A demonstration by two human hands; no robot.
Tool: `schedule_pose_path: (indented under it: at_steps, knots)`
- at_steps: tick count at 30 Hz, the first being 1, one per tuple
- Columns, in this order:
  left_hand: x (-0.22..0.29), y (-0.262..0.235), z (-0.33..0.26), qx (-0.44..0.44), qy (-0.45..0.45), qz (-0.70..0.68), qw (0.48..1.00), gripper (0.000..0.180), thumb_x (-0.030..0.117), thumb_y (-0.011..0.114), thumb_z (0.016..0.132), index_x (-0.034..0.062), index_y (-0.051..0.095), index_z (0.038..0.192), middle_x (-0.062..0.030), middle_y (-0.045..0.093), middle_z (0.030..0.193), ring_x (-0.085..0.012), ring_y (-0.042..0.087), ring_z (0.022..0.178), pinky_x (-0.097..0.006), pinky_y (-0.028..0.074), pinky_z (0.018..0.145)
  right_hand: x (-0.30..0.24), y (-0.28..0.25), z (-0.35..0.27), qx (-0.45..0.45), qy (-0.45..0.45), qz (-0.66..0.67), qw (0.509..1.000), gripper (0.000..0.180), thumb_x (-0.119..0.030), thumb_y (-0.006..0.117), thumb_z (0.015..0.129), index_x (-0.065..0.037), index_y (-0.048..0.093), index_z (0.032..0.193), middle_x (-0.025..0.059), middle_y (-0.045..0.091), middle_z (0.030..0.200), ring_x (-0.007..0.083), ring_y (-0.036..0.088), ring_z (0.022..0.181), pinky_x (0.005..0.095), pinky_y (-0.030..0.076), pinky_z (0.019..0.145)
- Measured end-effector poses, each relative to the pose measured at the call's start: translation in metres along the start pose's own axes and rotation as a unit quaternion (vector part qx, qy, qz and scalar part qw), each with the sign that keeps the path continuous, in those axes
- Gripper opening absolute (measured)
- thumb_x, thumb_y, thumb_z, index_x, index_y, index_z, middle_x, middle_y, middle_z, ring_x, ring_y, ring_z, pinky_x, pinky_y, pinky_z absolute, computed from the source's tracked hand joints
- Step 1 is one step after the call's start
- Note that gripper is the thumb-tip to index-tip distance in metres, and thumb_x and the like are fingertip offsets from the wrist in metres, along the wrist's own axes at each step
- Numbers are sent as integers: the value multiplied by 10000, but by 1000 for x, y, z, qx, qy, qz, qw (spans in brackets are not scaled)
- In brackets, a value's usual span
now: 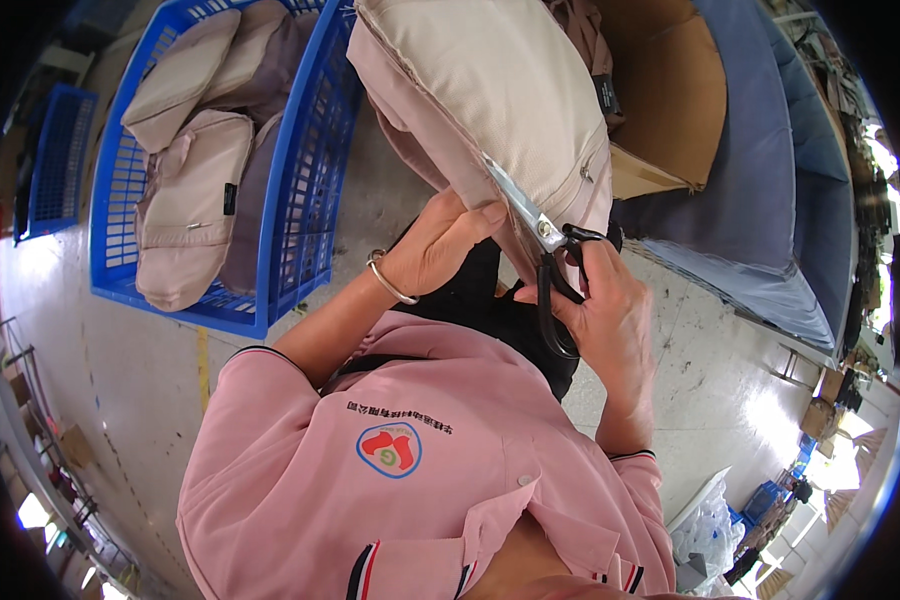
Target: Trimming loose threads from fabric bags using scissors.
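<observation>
A cream and dusty-pink fabric bag (pixel 500 100) with a zipper pull on its right side lies in front of me. My left hand (pixel 435 245) pinches the pink cloth along the bag's near left edge, thumb on top. Black-handled scissors (pixel 545 230) are in my right hand (pixel 605 300), with fingers through the loops. Their metal blades lie along the bag's seam, just past my left thumb, pointing up and to the left. Whether a thread or cloth sits between the blades is too small to tell.
To the left stands a blue plastic crate (pixel 310 150) holding several similar bags (pixel 195 190). An open cardboard box (pixel 670 90) is at the far right, beside a large blue-grey lined bin (pixel 705 205). Another blue crate (pixel 58 160) stands farther left; clear plastic (pixel 710 530) lies lower right.
</observation>
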State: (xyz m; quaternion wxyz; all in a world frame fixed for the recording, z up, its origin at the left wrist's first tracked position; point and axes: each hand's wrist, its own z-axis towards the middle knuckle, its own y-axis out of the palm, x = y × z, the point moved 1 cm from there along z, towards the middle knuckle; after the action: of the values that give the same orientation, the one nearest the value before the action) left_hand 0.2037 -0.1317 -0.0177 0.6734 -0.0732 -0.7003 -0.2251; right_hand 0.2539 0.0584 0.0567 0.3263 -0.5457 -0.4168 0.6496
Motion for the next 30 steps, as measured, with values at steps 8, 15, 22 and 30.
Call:
schedule_pose_path:
  at_steps: [8, 15, 22, 30]
  knots:
    - [-4, -8, -4, 8, -19, 14, 1000, 290, 195, 436, 992, -53, 583, 1025, -53, 544, 899, -126, 492, 879, -276, 427, 820, 1, 19, 0, 18, 34, 77, 996, 531, -422, 828, 723, -9, 541, 894, 109, 621, 826, 324, 640, 663, 375, 505, 552]
    - [-13, -8, -5, 44, 36, 38, 998, 271, 160, 427, 991, -63, 580, 983, -88, 582, 853, -153, 532, 825, -316, 456, 784, -4, 37, -1, 11, 34, 73, 997, 532, -442, 806, 748, -9, 538, 902, 106, 618, 830, 314, 638, 683, 372, 504, 555]
    - [-16, -7, -9, 36, 65, 71, 995, 248, 134, 426, 982, -61, 577, 964, -112, 605, 833, -168, 555, 794, -325, 471, 758, -11, 35, 8, 38, -9, -36, 999, 603, -522, 784, 732, -11, 519, 915, 99, 582, 850, 305, 625, 661, 382, 500, 534]
    - [-14, -10, -10, 19, 43, 23, 999, 256, 162, 433, 998, -47, 561, 924, -29, 529, 830, -106, 480, 813, -290, 434, 739, -17, 37, 11, 21, 9, -2, 1000, 569, -493, 785, 745, -8, 536, 909, 109, 590, 815, 322, 617, 664, 383, 496, 542]
